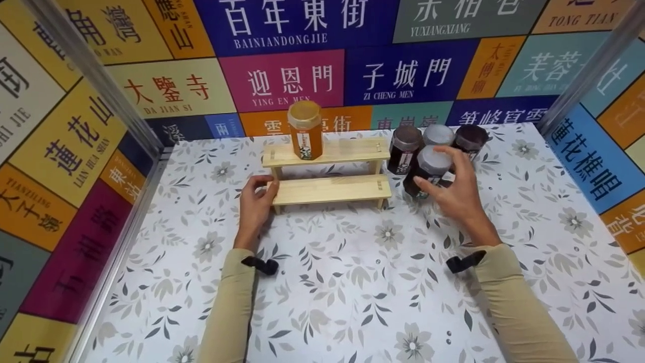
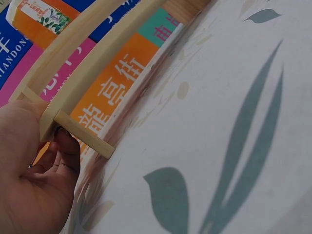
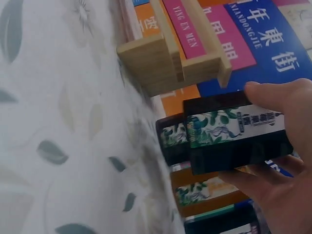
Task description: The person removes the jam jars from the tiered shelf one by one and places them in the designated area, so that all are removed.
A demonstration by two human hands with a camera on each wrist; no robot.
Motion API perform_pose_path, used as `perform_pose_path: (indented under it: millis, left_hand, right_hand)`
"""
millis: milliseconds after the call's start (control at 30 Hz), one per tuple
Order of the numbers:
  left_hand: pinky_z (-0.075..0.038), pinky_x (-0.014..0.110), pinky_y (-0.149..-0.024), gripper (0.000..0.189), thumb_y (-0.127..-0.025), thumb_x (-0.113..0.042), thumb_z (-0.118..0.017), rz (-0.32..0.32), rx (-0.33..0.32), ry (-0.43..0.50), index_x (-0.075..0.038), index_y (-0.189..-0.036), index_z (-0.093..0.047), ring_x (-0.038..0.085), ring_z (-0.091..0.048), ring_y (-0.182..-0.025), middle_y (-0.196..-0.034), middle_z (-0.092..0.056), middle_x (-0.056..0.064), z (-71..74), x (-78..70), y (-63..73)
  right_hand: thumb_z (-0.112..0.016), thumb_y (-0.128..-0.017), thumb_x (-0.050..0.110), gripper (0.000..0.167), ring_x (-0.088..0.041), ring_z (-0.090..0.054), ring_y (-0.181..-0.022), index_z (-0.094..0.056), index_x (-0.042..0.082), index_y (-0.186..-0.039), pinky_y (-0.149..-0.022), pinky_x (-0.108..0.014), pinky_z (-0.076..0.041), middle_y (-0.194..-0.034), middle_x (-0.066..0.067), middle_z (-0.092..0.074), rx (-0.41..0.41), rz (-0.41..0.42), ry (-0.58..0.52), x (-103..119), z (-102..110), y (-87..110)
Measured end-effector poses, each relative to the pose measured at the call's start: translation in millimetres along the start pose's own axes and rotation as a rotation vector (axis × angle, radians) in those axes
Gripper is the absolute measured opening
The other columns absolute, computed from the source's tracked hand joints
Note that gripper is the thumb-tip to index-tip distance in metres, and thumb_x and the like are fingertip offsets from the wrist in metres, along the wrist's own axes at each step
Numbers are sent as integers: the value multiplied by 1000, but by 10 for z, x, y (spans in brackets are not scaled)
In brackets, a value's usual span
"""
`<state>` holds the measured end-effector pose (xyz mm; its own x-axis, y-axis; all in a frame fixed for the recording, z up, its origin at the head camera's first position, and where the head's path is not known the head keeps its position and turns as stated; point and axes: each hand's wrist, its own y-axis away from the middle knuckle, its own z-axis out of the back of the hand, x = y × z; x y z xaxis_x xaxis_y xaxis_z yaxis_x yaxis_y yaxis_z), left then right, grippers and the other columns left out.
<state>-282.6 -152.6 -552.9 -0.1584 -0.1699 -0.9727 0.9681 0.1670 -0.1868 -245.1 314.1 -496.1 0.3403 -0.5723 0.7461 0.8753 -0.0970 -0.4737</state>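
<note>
The wooden stand (image 1: 332,188) is gripped by the left hand (image 1: 256,202). Beside it, a dark jar (image 3: 229,129) is held by the right hand (image 1: 459,194).

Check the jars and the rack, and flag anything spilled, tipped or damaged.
Nothing stands out: no spill or damage shows. The amber jar on the upper tier of the wooden rack stands upright. A dark jar appears to lean slightly, but it is gripped by the right hand, so that is hardly odd.
</note>
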Motion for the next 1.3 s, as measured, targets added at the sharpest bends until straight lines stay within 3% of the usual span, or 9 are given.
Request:
perform_pose_path:
  millis: [133,267,467,633,833,1067,1200,1300]
  left_hand:
    - [-55,19,-79,30,-102,-22,-78,-1,3,4,-1,-123,-70,25,-65,-110,-124,-68,15,6,15,-4]
    - [-54,18,-77,32,-103,-24,-77,5,0,-1,-1,-125,-70,28,-67,-106,-124,-67,15,-21,16,9]
    - [-51,16,-76,33,-105,-20,-74,26,-8,-5,2,-129,-67,29,-63,-114,-129,-66,19,-58,-23,37]
    - [-50,14,-72,32,-105,-13,-72,41,-12,5,7,-129,-66,39,-64,-112,-130,-65,23,-54,-172,70]
    - [-50,14,-75,30,-105,-12,-71,53,-8,-6,7,-128,-66,38,-64,-117,-131,-64,23,-39,-284,119]
    - [-51,14,-73,29,-105,-13,-72,70,-17,-7,4,-128,-66,34,-65,-111,-130,-65,21,-57,-145,54]
    - [-51,15,-70,30,-105,-16,-73,59,-17,5,3,-128,-68,28,-66,-101,-128,-65,19,-45,-42,8]
    - [-51,15,-71,31,-104,-17,-75,41,-15,15,3,-127,-68,31,-66,-103,-126,-65,20,-28,-26,5]
  right_hand:
    - [-97,-84,24,81,-27,-56,-127,-54,29,-152,-110,-55,-45,-143,-9,-55,74,-71,26,-116,-40,-7]
    - [-97,-83,20,88,-37,-54,-129,-49,28,-156,-112,-64,-44,-144,-17,-53,93,-122,82,-131,-89,-48]
    - [-96,-84,23,90,-39,-53,-131,-47,32,-159,-112,-63,-43,-144,-19,-52,79,-154,135,-107,-137,-97]
    - [-95,-86,19,89,-37,-54,-130,-49,35,-160,-108,-60,-44,-144,-20,-54,74,-132,124,-143,-132,-100]
    - [-94,-87,20,88,-37,-53,-130,-49,37,-160,-107,-59,-45,-146,-20,-53,72,-126,135,-166,-150,-100]
    - [-93,-87,13,89,-39,-52,-136,-50,31,-162,-113,-61,-47,-148,-22,-53,78,-94,106,-172,-134,-109]
    - [-92,-89,23,89,-43,-49,-141,-46,30,-164,-116,-66,-40,-154,-23,-50,99,-98,161,-89,-136,-114]
    - [-91,-91,32,86,-43,-42,-146,-46,26,-163,-121,-67,-34,-158,-23,-45,66,-79,211,31,-176,-109]
